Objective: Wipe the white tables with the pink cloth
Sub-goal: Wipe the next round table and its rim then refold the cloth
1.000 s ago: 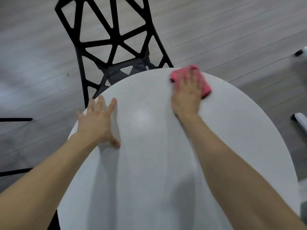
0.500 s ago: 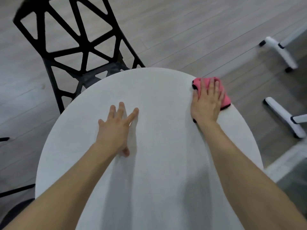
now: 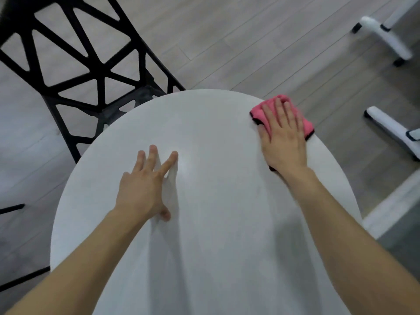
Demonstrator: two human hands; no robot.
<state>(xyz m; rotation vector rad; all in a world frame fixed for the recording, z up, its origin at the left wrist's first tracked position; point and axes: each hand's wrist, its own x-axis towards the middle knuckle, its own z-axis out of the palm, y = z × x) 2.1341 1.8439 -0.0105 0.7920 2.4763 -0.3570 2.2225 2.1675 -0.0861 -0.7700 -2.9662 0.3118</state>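
Observation:
A round white table (image 3: 218, 235) fills the lower middle of the view. A pink cloth (image 3: 259, 113) with a dark trim lies at the table's far right edge. My right hand (image 3: 283, 139) lies flat on top of the cloth, fingers stretched out, pressing it against the tabletop; most of the cloth is hidden under the hand. My left hand (image 3: 145, 187) rests on the bare tabletop near the middle-left, fingers spread, holding nothing.
A black chair (image 3: 91, 71) with a triangle-patterned back stands just beyond the table's far left edge. White chair-base legs with castors (image 3: 386, 39) lie on the grey wood floor to the right. A pale threshold strip (image 3: 391, 205) runs at the right.
My right hand has slid the pink cloth from the table's far middle edge along the rim to the far right edge. My left hand has shifted toward the table's middle.

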